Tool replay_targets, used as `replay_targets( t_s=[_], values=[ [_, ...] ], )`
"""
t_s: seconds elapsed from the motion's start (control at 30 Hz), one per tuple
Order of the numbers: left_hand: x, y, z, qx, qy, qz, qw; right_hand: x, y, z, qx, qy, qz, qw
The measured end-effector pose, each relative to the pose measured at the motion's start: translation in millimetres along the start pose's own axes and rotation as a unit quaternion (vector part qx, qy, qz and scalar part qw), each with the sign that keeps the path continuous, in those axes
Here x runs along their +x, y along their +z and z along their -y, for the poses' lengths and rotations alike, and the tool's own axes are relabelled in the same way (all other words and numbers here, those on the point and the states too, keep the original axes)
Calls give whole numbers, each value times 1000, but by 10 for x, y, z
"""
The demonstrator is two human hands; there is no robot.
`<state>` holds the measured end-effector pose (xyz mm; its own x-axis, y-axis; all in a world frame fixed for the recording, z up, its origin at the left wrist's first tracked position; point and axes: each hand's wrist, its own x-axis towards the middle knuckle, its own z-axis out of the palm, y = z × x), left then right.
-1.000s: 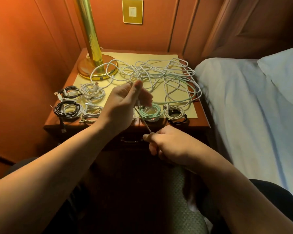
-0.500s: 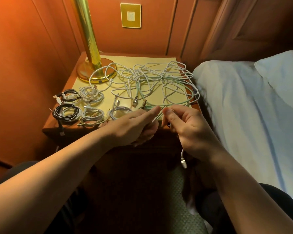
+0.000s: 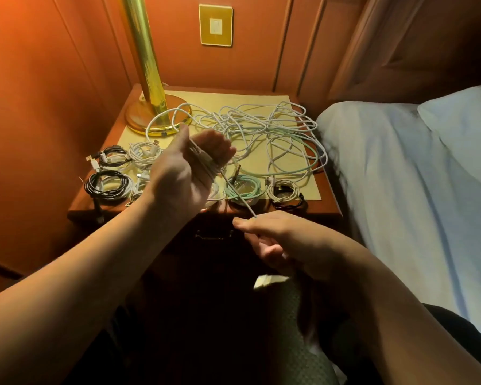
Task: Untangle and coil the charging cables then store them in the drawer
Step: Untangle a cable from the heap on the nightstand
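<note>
Holding white cable (image 3: 238, 194) loops in my curled left hand (image 3: 189, 173); my right hand (image 3: 283, 240) pinches taut strand lower down, near drawer handle (image 3: 213, 235).

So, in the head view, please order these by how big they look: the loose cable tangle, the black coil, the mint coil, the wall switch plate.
1. Tangle, clearly largest.
2. Black coil and mint coil: they look alike, so no ranking between them.
3. Switch plate, about as big too, but it is farther away, so unsure.
</note>
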<state>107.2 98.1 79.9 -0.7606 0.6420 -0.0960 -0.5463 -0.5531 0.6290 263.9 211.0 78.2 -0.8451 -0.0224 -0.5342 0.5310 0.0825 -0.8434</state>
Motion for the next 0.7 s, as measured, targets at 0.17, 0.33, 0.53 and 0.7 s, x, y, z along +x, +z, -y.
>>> replay_targets(
  t_s=[0.17, 0.33, 0.53, 0.7],
  values=[
    [-4, -135, 60, 234, 85, 14, 968, -49, 88, 79, -10, -25, -39, 999],
    [-22, -224, 64, 569, 194, 64, 796, -89, 185, 49, -142, -198, -156, 957],
    [-145, -138, 88, 650, 3, 239, 721, -130, 33, -16, -109, -274, -254, 921],
    [-172, -71, 124, 436, -120, 325, 831, -99, -107, -66, -72, -257, -291, 919]
  ],
)
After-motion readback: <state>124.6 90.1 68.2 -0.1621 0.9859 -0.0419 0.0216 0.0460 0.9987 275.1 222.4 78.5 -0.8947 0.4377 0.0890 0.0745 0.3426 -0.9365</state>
